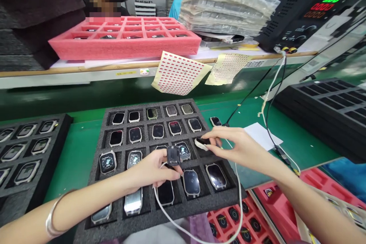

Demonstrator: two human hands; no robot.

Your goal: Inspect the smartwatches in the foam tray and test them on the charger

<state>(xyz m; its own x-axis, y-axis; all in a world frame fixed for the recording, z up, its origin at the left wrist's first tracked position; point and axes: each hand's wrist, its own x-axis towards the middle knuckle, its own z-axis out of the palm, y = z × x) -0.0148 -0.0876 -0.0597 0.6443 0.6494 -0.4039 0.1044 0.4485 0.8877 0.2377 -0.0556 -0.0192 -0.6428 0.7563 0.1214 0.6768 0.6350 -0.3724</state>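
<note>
the dark foam tray [183, 207] sits in front of the person, with watches in its square holes. the watch [201, 144] in the right hand [233, 143] is over the right side of the tray, at the end hole of the third row from the far edge. the thumb and fingers pinch it, and it is tipped, not flat. it is hard to tell if it touches the foam.

the left hand [156, 166] is over the middle of the tray. its fingers are close together on a small black block [173, 155]. a white cable [239, 187] runs from that hand, loops over the tray's near edge and goes up by its right side. the pictures do not show clearly if the cable joins the block.

to do this well, a light pinch on the rim is best, so no finger smears the glass. a tipped watch can slip, so holding it low over its hole seems safe. the left hand does well to stay high, so the block does not bump the lit watch [183, 150] under it. the loop needs to hang loose, because a tug could drag it over the watches in the tray.
</note>
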